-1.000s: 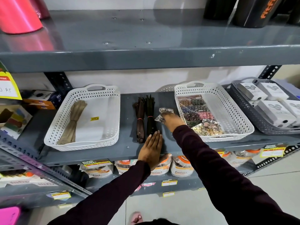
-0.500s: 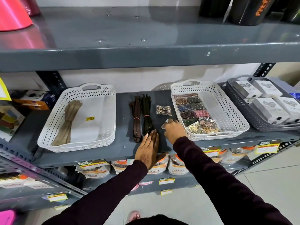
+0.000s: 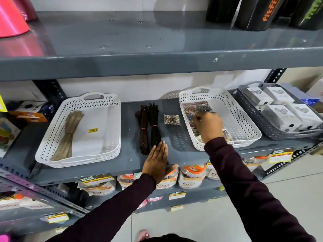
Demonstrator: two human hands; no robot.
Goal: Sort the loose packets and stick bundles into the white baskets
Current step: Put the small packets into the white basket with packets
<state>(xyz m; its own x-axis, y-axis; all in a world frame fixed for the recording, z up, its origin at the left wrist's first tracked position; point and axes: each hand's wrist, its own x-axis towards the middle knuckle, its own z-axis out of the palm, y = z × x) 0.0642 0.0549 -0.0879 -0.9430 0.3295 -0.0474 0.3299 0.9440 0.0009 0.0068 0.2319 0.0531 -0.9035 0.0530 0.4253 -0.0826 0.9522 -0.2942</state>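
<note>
Two white baskets stand on the grey shelf. The left basket [image 3: 108, 105] holds a tan stick bundle [image 3: 70, 131]. Between the baskets lie a brown stick bundle [image 3: 143, 126], a black stick bundle [image 3: 154, 123] and one loose clear packet [image 3: 172, 119]. The right basket [image 3: 244, 123] holds several packets of beads. My right hand [image 3: 208, 126] is inside it over those packets, fingers pinched on a small packet that is mostly hidden. My left hand [image 3: 157, 159] lies flat on the shelf's front edge, its fingertips just below the black bundle, holding nothing.
A grey basket [image 3: 250, 109] of white boxes sits right of the right white basket. The upper shelf [image 3: 157, 62] overhangs close above. Jars [image 3: 190, 177] line the shelf below. Boxes [image 3: 33, 110] stand at the far left.
My right hand lifted a packet from the shelf near the right basket and moved right, into that basket. The other loose packet stays on the shelf. My left hand has not moved.
</note>
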